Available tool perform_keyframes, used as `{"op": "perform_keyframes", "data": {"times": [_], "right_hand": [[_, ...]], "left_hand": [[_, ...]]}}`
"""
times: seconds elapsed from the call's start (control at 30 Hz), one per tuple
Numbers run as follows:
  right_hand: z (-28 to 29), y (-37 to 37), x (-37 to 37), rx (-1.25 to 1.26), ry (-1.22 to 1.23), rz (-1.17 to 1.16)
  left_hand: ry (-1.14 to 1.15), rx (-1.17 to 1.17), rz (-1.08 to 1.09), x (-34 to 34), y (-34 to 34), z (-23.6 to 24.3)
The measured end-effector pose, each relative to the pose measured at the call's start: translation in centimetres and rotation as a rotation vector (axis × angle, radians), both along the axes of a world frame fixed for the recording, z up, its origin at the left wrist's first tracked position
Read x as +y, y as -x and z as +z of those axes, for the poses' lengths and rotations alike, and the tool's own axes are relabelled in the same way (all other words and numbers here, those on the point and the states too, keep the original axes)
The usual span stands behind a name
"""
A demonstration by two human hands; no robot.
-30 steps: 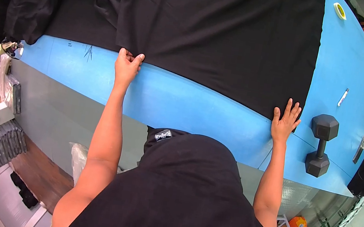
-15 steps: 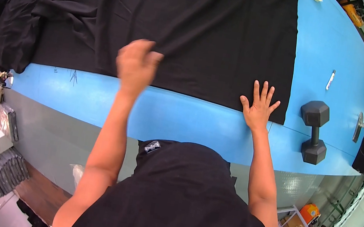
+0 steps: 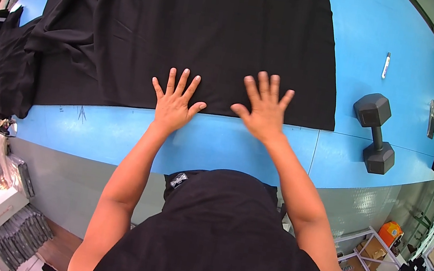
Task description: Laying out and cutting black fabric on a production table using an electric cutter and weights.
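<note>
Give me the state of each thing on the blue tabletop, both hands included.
Wide black cloth sheet: spread out, mostly flat toward the right, rumpled at the left.
Smooth blue tabletop: partly covered.
Left hand: open, fingers spread, at the cloth's near edge.
Right hand: open, fingers spread, slightly blurred.
Dark grey hex-headed dumbbell: lying on its side.
Slim white marker pen: lying flat.
</note>
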State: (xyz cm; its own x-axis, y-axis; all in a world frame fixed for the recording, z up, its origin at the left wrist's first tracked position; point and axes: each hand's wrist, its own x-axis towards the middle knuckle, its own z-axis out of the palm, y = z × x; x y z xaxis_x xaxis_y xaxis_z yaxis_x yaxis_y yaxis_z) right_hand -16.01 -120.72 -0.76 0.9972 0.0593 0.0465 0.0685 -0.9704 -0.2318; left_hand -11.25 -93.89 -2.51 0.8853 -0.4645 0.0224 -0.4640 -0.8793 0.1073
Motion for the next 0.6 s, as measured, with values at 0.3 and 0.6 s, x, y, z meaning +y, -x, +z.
{"op": "perform_keyframes", "data": {"times": [0.3, 0.6], "right_hand": [[-1.7, 3.1, 0.6, 0.067, 0.055, 0.108], [-1.6, 4.5, -9.8, 0.049, 0.097, -0.299]], "left_hand": [[0.120, 0.039, -0.149, -4.3, 1.2, 1.9], [0.049, 0.146, -0.295, -5.5, 4.0, 1.3]]}}
